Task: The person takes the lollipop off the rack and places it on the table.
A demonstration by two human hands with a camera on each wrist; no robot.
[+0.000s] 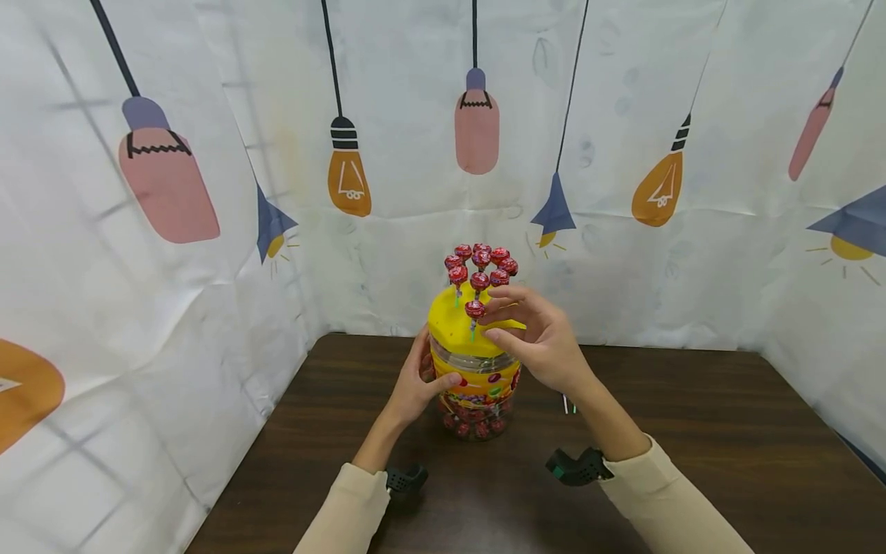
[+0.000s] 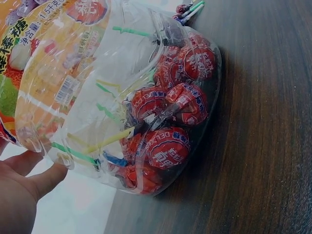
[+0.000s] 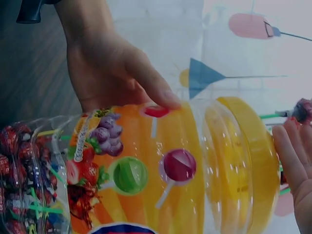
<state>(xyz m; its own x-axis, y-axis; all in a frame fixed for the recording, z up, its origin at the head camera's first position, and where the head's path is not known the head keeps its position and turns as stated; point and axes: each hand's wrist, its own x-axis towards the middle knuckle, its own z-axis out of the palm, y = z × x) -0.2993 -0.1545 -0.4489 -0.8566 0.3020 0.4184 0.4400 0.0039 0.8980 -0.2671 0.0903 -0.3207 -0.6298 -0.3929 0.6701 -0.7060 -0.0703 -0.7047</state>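
A clear plastic candy jar (image 1: 493,391) with a yellow lid (image 1: 446,319) stands upright on the table. My left hand (image 1: 413,385) grips its left side, thumb across the front label. Several red-wrapped lollipops (image 1: 479,282) stand upright, sticks in the lid. By the nearest lollipop (image 1: 474,309) is my right hand (image 1: 543,342), its fingers loosely extended and thumb apart. In the right wrist view, the fingers (image 3: 288,151) of that hand lie beside the lid's top. More wrapped lollipops (image 2: 168,148) lie in the jar's bottom, in the left wrist view.
The dark wooden table (image 1: 692,446) extends to both sides of the jar. Thin sticks (image 1: 569,404) show on it behind my right forearm, and lollipops (image 2: 187,12) lie past the jar in the left wrist view. A lamp-patterned curtain (image 1: 415,254) hangs behind.
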